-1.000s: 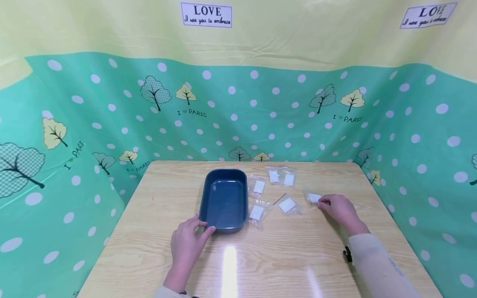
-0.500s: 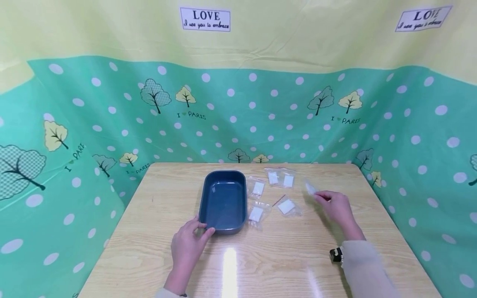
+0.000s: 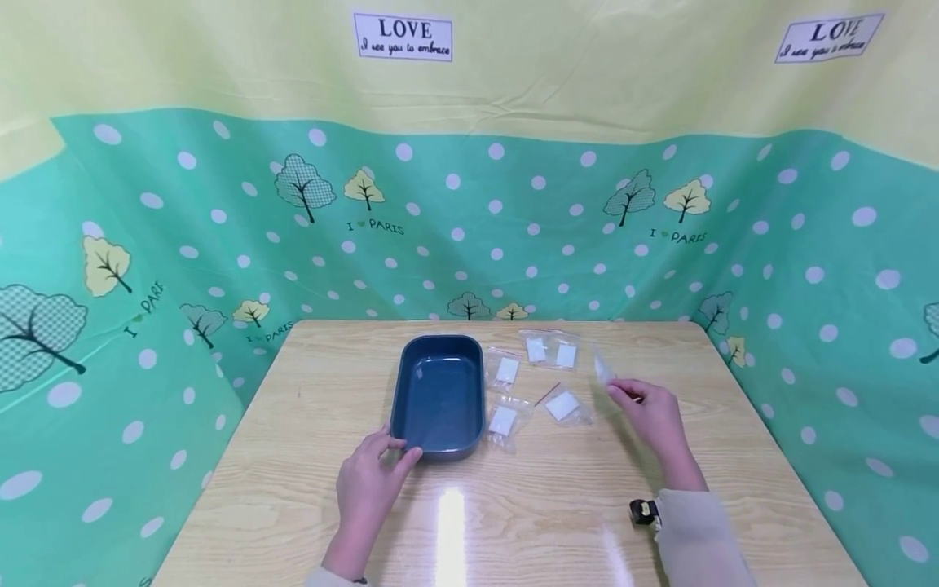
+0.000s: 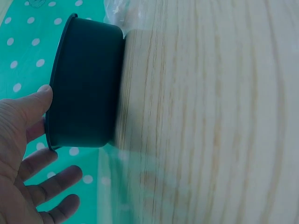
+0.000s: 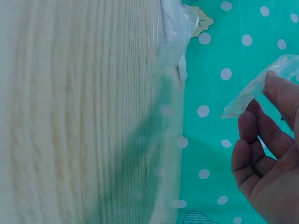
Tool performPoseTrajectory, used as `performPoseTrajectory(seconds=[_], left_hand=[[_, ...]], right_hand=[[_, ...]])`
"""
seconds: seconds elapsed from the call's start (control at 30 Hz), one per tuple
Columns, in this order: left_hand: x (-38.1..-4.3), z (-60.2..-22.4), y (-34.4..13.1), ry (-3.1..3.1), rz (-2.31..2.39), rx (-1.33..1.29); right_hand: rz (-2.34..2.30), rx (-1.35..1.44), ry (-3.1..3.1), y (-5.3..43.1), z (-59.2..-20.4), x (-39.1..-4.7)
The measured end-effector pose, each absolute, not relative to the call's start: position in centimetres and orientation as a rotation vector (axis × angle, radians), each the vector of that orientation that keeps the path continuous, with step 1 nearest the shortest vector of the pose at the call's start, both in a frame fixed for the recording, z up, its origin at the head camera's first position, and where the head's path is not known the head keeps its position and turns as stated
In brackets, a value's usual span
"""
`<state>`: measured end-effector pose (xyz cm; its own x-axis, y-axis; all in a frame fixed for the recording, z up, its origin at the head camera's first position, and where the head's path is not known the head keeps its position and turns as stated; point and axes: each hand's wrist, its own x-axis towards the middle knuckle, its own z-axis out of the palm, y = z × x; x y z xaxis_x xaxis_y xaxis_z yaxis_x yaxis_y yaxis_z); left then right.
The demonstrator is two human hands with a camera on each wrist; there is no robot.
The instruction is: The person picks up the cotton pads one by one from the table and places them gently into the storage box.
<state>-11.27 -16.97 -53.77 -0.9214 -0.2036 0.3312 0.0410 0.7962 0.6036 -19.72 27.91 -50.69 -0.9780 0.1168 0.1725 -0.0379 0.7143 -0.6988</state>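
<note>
A dark blue rectangular dish sits on the table, left of the middle. My left hand holds the rim at its near left corner; in the left wrist view the thumb lies against the rim and the lower fingers spread loosely. My right hand pinches a small clear zip bag between thumb and fingertips, raised off the table. In the right wrist view this bag is seen nearly edge-on, its contents hard to make out.
Several similar zip bags with white pieces lie right of the dish, among them a near bag, a middle bag and a far bag. The wooden table is backed by a green dotted curtain.
My right hand has lifted the zip bag off the table, tilted it up and moved slightly left. The left hand stays at the dish's corner.
</note>
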Motion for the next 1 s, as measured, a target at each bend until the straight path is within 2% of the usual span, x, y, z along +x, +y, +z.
performPoseTrajectory(seconds=[0.5,1.0], left_hand=[[-11.3,-53.8,-16.9,-2.572,-0.882,0.087],[-11.3,-54.1,-17.1,-2.568,-0.917,0.096]], right_hand=[[1.105,-0.062,-2.637,26.1,-50.5,-19.1],[1.12,0.11,-2.546,23.3,-50.0,-19.4]])
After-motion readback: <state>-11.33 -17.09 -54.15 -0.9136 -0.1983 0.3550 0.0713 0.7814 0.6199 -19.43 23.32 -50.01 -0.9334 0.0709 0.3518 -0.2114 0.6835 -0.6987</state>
